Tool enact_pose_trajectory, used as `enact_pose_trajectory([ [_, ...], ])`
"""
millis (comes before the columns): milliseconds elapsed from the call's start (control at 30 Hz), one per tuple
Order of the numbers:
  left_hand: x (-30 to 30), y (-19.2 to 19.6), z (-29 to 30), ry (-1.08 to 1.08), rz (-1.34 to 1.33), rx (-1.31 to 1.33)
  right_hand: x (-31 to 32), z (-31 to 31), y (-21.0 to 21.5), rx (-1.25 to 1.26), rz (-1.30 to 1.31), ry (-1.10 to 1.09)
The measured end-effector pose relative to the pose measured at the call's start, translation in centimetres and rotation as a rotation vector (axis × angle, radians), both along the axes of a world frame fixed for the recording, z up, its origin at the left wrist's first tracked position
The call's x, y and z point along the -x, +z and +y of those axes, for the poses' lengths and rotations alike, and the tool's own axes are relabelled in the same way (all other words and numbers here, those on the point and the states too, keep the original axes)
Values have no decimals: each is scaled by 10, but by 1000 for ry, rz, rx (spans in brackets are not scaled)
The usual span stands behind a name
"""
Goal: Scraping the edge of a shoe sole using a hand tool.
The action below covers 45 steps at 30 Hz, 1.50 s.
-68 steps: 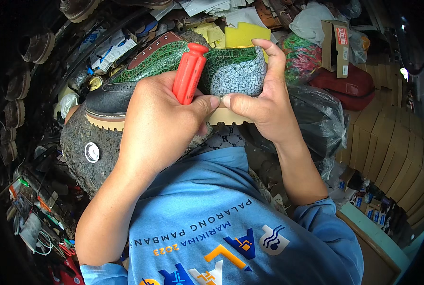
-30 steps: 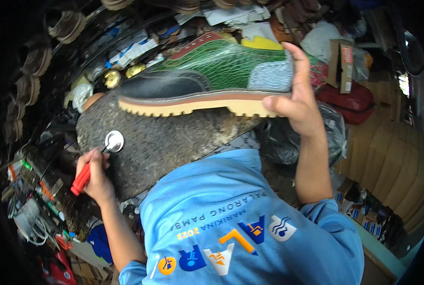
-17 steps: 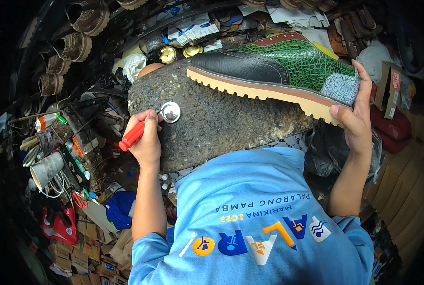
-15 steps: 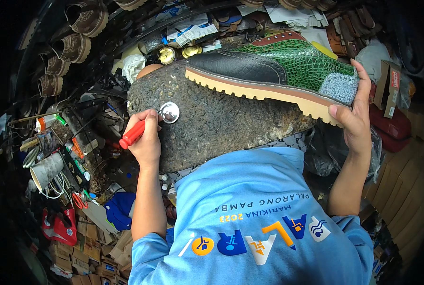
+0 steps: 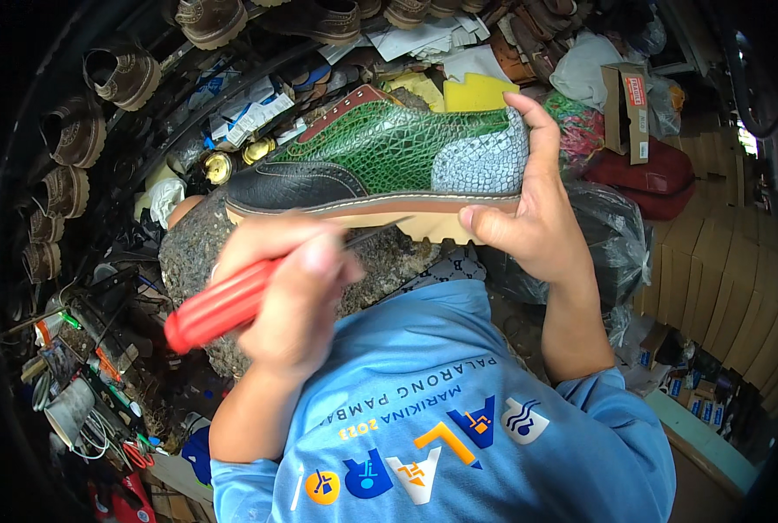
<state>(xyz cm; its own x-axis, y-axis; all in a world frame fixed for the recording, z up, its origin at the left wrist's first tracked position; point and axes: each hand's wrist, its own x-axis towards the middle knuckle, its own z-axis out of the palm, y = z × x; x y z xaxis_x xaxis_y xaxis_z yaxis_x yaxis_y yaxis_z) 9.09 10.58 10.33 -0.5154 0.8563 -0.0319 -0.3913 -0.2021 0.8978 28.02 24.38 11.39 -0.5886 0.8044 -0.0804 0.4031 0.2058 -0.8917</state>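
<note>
Closest to the camera, above the blue shirt (image 5: pixel 459 418), the left hand (image 5: pixel 297 292) closes its grip on a red-handled tool (image 5: pixel 223 305), whose thin metal shaft points at the sole edge of the shoe (image 5: pixel 380 161). Just beyond, the right hand (image 5: pixel 533 222) grips the heel of that green, black and grey shoe, holding it sideways over a rough stone block (image 5: pixel 380 261). Farther back, brown shoes (image 5: pixel 75 131) line a rack.
</note>
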Motion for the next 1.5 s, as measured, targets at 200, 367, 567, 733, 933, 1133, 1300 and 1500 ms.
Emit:
enact_pose_trajectory([
  [200,-24,-11,26,-8,-108,70,4,-7,-7,-42,111,-66],
  [367,-29,-12,30,15,4,56,0,-4,-5,7,98,-37],
  [567,-30,-11,30,11,-70,41,-4,-3,-11,-13,79,-5],
  [733,-31,-8,30,1,-48,60,-4,-6,-10,38,95,-29],
  [933,-31,-9,30,-9,-27,58,-5,-6,-9,23,82,-21],
  [1133,-31,-6,31,10,0,125,-6,-5,-9,2,48,-26],
  [1300,-32,-9,31,25,-82,70,-8,-4,-11,-57,4,-4],
  [1500,-31,-10,30,-2,-42,69,-5,-6,-11,18,98,-27],
])
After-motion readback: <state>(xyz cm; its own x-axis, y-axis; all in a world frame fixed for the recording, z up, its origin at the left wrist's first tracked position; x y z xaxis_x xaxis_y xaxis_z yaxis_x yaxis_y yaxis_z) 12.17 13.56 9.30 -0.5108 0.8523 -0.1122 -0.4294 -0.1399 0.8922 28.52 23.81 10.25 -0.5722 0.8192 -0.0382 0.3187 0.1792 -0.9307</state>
